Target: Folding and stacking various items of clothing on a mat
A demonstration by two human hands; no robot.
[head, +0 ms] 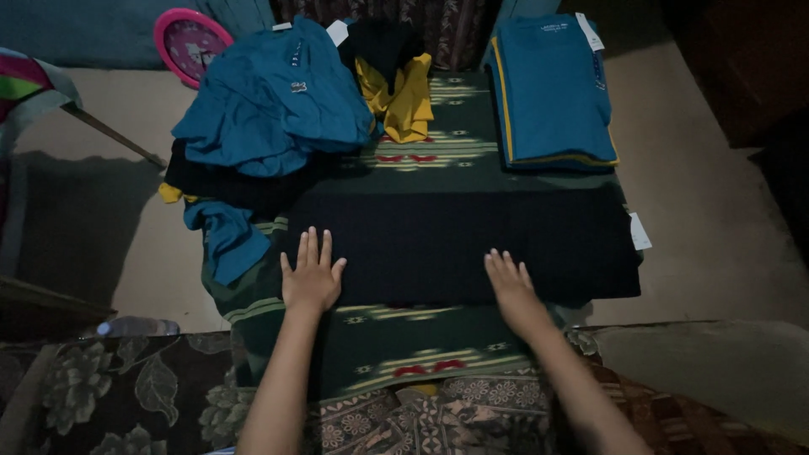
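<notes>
The dark folded garment (459,240) is lying flat on a green patterned cloth (396,345), its long axis running from side to side, straight across the line of the person's forearms, with its near edge facing the person. A white tag (639,232) is sticking out at its right end, well beyond the right fingertips.

The left hand (312,274) is resting palm down on the garment's near left corner, fingers straight and slightly spread, gripping nothing. The right hand (510,286) is pressing flat on the near edge further right, fingers straight and close together, also closed on nothing. Both sets of fingers are pointing away from the person, across the garment's short side.

Just left of the left fingers, a crumpled teal piece (227,240) is hanging over the cloth's edge. Beyond the left fingertips, a loose heap of teal shirts (270,105) is lying on top of more dark clothing. Straight ahead, between the two hands but far past the fingertips, a yellow garment (404,105) is lying with a black one above it. Beyond the right fingertips, a neat stack of folded teal shirts with yellow trim (552,93) is sitting just past the dark garment's far edge. A pink round clock (190,42) is standing far off to the left, behind the heap.
</notes>
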